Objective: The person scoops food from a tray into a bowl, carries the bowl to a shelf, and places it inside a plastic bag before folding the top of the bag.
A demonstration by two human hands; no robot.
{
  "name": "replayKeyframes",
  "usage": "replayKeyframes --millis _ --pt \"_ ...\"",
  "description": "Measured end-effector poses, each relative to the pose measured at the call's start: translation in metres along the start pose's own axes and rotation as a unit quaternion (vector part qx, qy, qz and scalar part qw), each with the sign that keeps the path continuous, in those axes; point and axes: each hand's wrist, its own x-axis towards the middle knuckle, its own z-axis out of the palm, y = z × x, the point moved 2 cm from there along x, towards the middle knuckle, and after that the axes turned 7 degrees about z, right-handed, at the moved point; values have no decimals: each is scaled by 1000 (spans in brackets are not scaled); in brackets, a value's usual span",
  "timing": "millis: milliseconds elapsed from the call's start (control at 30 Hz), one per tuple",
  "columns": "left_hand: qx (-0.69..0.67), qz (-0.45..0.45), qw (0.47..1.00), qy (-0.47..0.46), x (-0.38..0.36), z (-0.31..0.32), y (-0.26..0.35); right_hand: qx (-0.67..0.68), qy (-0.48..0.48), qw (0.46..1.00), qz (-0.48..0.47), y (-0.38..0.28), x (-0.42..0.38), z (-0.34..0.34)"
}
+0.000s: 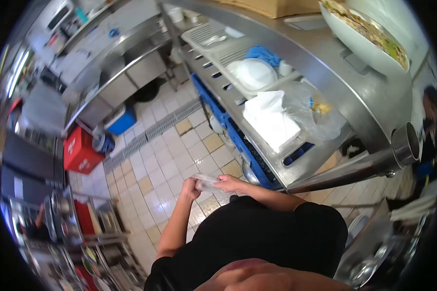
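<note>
A thin, clear plastic bag [208, 182] is stretched between my two hands, in front of my body and above the tiled floor. My left hand [192, 188] is closed on the bag's left end. On the bag's right end, the fingers of my right hand [226, 183] are pinched together. Beyond my right hand stands a steel counter, with white paper [272, 119] lying near its edge. Beside the paper is another clear bag [315, 109] with something yellowish in it.
A steel shelf [374, 104] holds a large white dish [364, 36] of food at the upper right. Blue crates [228, 128] line the counter's side. A red box [82, 150] and a blue bin [121, 120] stand on the floor at left. A person [36, 228] is at far left.
</note>
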Motion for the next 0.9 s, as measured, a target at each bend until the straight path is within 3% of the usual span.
replayKeyframes --millis 33,67,100,167,200,233,267,300,367,433,467,500,600,667,700,767,800,900 --pt "-26 -20 993 -118 11 5 19 70 6 997 12 -2 12 -9" --pt "-7 -35 990 -134 13 17 43 190 0 982 17 -6 13 -24" --pt "51 -67 974 -209 7 38 64 207 20 978 10 -9 18 -37" --pt "109 -118 938 -307 6 73 84 484 52 874 -8 0 21 -69" --pt "262 -50 920 -288 18 88 96 478 226 849 -14 -6 13 -69" --pt "406 30 874 -266 32 103 112 358 223 906 -32 1 -3 -81" --pt "524 108 765 -359 51 120 135 292 256 921 -33 6 -15 -86" --pt "468 114 773 -414 45 160 163 225 289 930 -26 4 -29 -81" --pt "363 161 756 -520 6 246 231 277 375 884 -18 -11 -59 -57" --pt "282 268 704 -595 -53 320 292 266 447 854 -30 -13 -71 -39" --pt "248 329 651 -638 -71 349 310 270 490 829 -30 -26 -83 -23" --pt "211 331 602 -696 -96 378 325 284 508 813 -28 -26 -83 -11" --pt "249 284 579 -723 -160 448 351 270 597 751 -83 -35 -86 22" --pt "249 207 611 -723 -181 482 351 291 620 719 -117 -51 -91 48" --pt "241 200 603 -734 -188 491 351 304 625 702 -153 -53 -94 59" --pt "273 85 624 -727 -198 504 345 307 642 683 -164 -54 -100 79" --pt "284 80 591 -750 -198 510 346 310 648 675 -170 -61 -106 92" --pt "294 41 591 -750 -210 517 340 314 656 661 -184 -62 -115 113"
